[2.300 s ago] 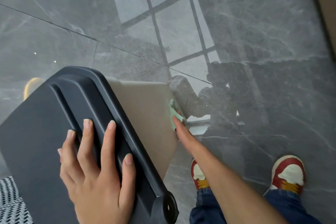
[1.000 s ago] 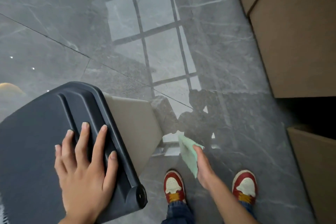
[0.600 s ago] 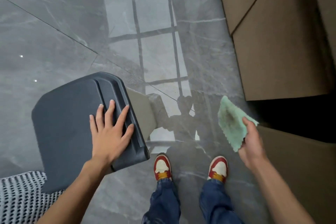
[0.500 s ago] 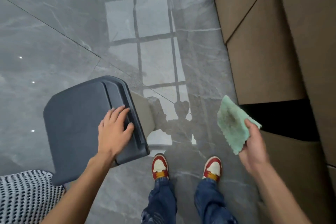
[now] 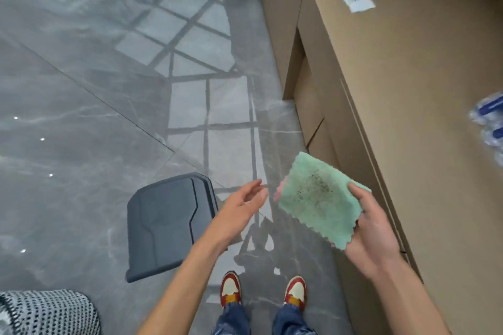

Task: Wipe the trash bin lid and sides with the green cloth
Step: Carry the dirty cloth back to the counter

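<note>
Green cloth (image 5: 318,200), soiled with a dark speckled patch at its centre, held up flat in the right hand (image 5: 373,228): thumb over the near right edge, fingers behind, so the cloth's dirty face is turned toward the camera. Its long axis runs from upper left to lower right. The left hand (image 5: 242,205) hangs just beside the cloth's left edge, apart from it, palm half turned up and fingers loosely spread, holding nothing. Trash bin (image 5: 166,226), dark grey lid uppermost, stands on the grey floor (image 5: 81,122) below and to the left of both hands, partly behind the left forearm; its sides are not visible from this angle. The bin lies nearer the left hand than the cloth-bearing right hand, which is over toward the front edge of the brown counter (image 5: 408,90). Judged from this arrangement, the cloth is being inspected or readied for refolding; any further wipe would require the right hand to travel down and leftward across the body to the lid.
</note>
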